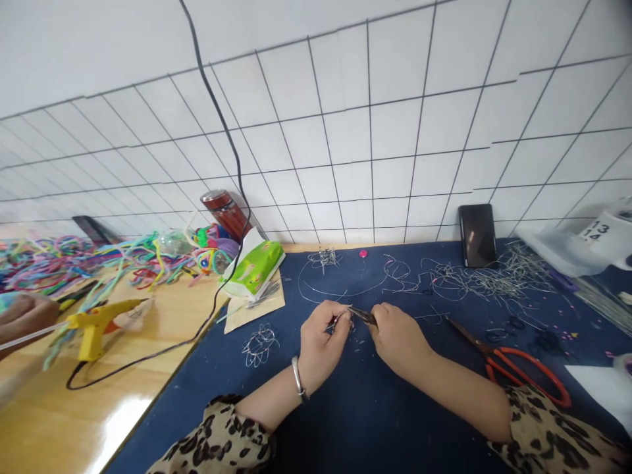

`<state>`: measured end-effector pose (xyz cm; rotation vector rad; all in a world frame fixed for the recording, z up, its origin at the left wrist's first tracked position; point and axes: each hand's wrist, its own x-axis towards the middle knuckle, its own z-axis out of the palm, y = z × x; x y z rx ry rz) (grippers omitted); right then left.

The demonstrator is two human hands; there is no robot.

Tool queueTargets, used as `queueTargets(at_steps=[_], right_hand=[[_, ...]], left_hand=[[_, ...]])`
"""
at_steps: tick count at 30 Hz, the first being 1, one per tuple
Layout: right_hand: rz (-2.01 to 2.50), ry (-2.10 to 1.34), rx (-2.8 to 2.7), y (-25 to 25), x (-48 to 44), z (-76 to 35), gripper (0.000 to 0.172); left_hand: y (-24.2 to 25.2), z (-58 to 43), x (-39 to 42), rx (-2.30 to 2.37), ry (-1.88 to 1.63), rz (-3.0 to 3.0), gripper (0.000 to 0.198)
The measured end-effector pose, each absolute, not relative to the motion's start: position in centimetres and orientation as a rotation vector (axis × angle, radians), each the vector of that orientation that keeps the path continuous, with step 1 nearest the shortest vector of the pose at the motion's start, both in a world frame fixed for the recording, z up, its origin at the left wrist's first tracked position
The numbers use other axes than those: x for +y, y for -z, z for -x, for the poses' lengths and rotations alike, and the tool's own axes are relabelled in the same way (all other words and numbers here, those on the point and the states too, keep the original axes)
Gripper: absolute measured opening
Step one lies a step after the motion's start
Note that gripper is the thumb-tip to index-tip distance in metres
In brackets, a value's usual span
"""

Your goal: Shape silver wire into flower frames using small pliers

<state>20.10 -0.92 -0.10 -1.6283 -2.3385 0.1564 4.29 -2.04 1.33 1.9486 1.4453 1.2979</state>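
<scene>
My left hand (323,342) is closed, pinching a small piece of bent wire (340,318) between thumb and fingers. My right hand (401,337) grips a pair of pliers (364,315), whose jaws point left and meet the wire at my left fingertips. Most of the pliers' handle is hidden inside my right fist. A coil of thin silvery wire (260,344) lies on the dark blue mat (365,408) to the left of my left hand. Beyond my hands, a smaller wire bundle (324,257) sits near the wall.
Orange-handled scissors (528,372) lie right of my right arm. A phone (477,236) leans on the wall beside a tangle of wires (488,276). At left are a tissue pack (257,266), a flask (226,212), a yellow glue gun (99,322) and another person's hand (24,319).
</scene>
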Motion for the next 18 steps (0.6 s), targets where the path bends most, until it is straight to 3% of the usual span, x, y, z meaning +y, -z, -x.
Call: queueTargets(at_steps=[18], right_hand=[[1.69, -0.244, -2.401, -0.4, 0.2, -22.0, 0.018]], left_hand=[[-1.5, -4.5, 0.1, 1.325, -1.126, -1.882, 0.013]])
